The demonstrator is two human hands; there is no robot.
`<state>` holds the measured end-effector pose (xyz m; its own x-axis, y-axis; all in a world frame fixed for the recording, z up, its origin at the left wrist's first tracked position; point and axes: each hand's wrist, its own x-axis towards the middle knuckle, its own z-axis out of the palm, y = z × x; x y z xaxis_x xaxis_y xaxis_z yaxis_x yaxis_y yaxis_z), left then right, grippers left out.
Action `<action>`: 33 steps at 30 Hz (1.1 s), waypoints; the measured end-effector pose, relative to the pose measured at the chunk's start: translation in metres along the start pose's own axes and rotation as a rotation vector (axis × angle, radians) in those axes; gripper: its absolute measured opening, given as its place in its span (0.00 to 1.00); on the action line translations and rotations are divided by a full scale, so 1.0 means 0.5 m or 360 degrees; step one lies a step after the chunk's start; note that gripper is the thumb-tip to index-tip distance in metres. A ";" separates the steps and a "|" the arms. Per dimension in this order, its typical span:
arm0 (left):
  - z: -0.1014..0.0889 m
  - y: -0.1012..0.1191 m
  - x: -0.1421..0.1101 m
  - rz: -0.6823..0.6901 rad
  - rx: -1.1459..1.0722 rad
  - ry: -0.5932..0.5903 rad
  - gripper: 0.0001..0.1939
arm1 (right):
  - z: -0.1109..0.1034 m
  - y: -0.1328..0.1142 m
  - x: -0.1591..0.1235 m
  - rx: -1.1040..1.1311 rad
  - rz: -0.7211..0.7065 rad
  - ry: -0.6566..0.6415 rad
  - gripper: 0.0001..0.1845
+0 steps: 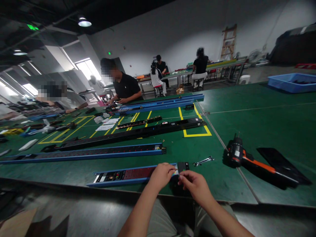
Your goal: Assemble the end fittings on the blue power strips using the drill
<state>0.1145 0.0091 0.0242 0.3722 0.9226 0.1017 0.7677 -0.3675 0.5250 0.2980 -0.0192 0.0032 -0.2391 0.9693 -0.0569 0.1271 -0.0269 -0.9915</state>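
My left hand (pixel 161 175) rests at the right end of a blue-framed power strip housing (pixel 123 176), which lies open on the green bench. My right hand (pixel 195 186) sits just beyond that end, with its fingertips close to my left hand's. Between them shows a small coloured piece (pixel 175 170), mostly hidden by my fingers. A black end block (pixel 183 166) stands just above my fingertips. To the right lie a steel open-end wrench (pixel 203 161) and an orange-and-black cordless drill (pixel 243 159).
The green bench (pixel 247 115) has yellow tape markings and several long black and blue strips (pixel 128 135). Its near edge runs just below my hands. A co-worker (pixel 125 87) handles strips across it. A blue plastic bin (pixel 292 83) sits far right. More people sit at benches behind.
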 end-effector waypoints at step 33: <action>0.019 -0.005 -0.026 0.0072 -0.0229 0.0216 0.09 | 0.012 0.043 0.080 0.0193 0.0193 -0.0163 0.20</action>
<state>0.1127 -0.0033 0.0135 0.3232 0.9165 0.2358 0.6659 -0.3973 0.6315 0.2854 0.0173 -0.0209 -0.3268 0.9274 -0.1822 0.0458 -0.1770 -0.9831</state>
